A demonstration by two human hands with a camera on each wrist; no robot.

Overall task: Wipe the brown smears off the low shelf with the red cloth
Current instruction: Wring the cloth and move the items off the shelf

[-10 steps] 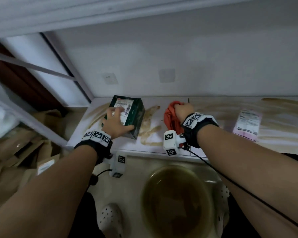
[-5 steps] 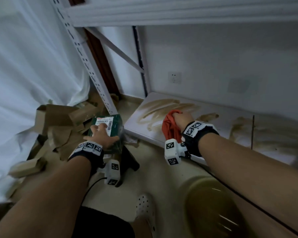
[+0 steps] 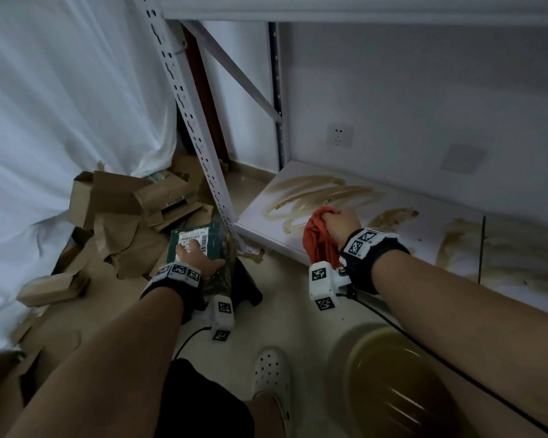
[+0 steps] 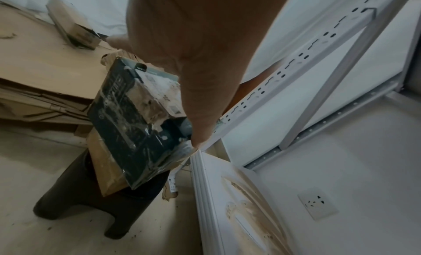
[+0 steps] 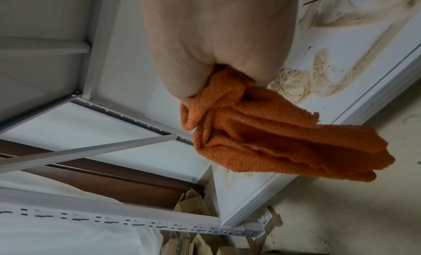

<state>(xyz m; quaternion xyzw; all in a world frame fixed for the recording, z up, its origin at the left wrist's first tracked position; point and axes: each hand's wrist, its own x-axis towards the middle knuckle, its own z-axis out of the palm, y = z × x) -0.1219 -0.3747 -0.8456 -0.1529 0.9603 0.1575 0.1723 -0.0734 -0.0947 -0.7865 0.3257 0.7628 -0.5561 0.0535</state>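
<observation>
The right hand (image 3: 342, 224) clenches the bunched red cloth (image 3: 318, 240) over the near edge of the low shelf (image 3: 257, 224) beside the brown smears (image 3: 317, 194) — the left hand (image 3: 196, 259) grips a green box (image 3: 215, 240) off to the left, above a dark stool (image 4: 75, 190).

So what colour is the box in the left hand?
Dark green box with a white barcode label, clearest in the head view.

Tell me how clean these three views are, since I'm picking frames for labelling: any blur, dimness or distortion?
Head view: dim, even light, straight shelf edges bowed by the wide lens, basin soft and blurred. Left wrist view: the left hand looms blurred, the green box is smeary. Right wrist view: sharpest on the red cloth, the right hand oversized, the brown smears legible.
</observation>
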